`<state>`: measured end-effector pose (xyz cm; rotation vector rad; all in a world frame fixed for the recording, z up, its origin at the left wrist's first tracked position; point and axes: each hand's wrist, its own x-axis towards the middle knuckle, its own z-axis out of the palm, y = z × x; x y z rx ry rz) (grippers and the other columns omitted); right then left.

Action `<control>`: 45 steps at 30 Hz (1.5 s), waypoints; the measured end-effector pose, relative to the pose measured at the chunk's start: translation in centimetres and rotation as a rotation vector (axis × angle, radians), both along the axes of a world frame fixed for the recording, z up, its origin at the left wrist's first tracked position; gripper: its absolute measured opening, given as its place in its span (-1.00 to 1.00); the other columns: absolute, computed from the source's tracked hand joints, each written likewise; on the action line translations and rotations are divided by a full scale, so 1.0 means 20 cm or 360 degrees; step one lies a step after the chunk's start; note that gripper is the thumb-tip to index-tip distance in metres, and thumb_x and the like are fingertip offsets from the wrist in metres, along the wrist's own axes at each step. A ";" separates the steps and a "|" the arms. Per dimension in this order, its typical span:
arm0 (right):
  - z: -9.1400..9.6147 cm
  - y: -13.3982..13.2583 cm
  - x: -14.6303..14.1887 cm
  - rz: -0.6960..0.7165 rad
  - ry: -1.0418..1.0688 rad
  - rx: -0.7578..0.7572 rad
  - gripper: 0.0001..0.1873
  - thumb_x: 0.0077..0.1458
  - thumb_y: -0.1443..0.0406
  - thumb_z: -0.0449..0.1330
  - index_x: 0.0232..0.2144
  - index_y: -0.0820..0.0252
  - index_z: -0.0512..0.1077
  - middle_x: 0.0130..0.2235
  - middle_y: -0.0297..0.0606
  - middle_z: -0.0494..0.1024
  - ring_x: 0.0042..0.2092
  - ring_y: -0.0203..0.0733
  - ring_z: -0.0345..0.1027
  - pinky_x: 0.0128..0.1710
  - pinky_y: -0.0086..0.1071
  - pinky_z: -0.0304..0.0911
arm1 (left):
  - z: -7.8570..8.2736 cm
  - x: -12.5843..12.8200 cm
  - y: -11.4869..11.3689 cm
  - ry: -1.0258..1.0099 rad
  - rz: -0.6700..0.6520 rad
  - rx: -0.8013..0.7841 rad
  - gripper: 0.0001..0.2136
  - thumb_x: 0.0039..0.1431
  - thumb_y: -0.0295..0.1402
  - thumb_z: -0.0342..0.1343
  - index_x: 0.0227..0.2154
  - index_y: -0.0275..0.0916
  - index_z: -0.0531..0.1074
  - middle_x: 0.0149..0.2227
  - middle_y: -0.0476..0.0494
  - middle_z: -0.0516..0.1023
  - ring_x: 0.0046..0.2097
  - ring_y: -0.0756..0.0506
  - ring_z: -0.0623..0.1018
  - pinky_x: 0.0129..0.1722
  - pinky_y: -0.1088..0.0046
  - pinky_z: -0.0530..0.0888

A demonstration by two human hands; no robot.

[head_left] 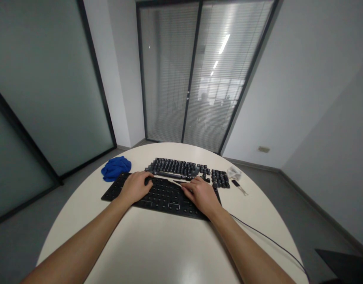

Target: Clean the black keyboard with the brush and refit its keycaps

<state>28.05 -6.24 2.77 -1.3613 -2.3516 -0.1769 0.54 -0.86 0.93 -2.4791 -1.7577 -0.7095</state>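
A black keyboard (160, 197) with its keycaps off lies slightly slanted on the table, its switches and wire stabilizers exposed. My left hand (137, 185) rests over its left part, fingers curled at the far edge and thumb apart on the switches, holding the board. Between the thumb and fingers of my right hand (201, 194) is a thin pale stick (174, 182), its tip pointing left above the far edge of the keyboard. What the tip touches is too small to tell. Just behind the board, the removed black keycaps (178, 167) are laid out in keyboard order.
A crumpled blue cloth (116, 167) lies left of the keyboard. To the right are a keycap puller (239, 187) and a clear plastic bag (234, 172). A black cable (267, 236) runs over the right side of the round white table (146, 252).
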 end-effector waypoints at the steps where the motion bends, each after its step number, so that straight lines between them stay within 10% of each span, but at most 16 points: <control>1: 0.00 0.00 0.00 0.0010 0.0006 0.0000 -0.70 0.34 0.17 0.05 -0.14 0.05 0.57 -0.31 -0.23 0.61 -0.17 -0.12 0.36 -0.13 -0.31 0.25 | 0.00 0.00 0.00 -0.0002 0.0012 0.0006 -0.72 0.17 -0.31 0.01 -0.12 -0.12 0.54 -0.10 -0.11 0.63 -0.05 -0.22 0.57 0.03 0.22 0.43; 13: -0.01 0.00 0.00 0.0119 0.0042 0.0007 -0.75 0.32 0.21 0.08 -0.15 0.06 0.57 -0.27 -0.26 0.64 -0.18 -0.15 0.37 -0.16 -0.35 0.26 | -0.04 -0.01 0.03 -0.0227 -0.0455 -0.0073 -0.65 0.21 -0.44 -0.10 -0.04 -0.15 0.49 0.00 -0.10 0.57 0.04 -0.14 0.52 0.14 0.27 0.38; 19: -0.02 0.00 0.00 0.0061 0.0025 -0.0027 -0.75 0.32 0.21 0.08 -0.15 0.05 0.56 -0.24 -0.28 0.63 -0.17 -0.15 0.38 -0.18 -0.33 0.26 | -0.04 0.00 0.02 -0.0191 -0.0498 -0.0039 -0.68 0.29 -0.19 0.00 0.00 -0.14 0.48 0.01 -0.15 0.56 0.04 -0.20 0.51 0.13 0.18 0.38; 45: -0.03 -0.01 -0.02 -0.0114 0.0117 -0.0073 -0.69 0.35 0.14 0.04 -0.13 0.07 0.56 -0.23 -0.23 0.57 -0.13 -0.20 0.41 -0.14 -0.39 0.25 | -0.02 0.03 0.02 -0.0124 -0.0591 -0.0041 -0.68 0.30 -0.29 -0.06 0.02 -0.13 0.49 0.02 -0.12 0.57 0.05 -0.19 0.51 0.12 0.23 0.38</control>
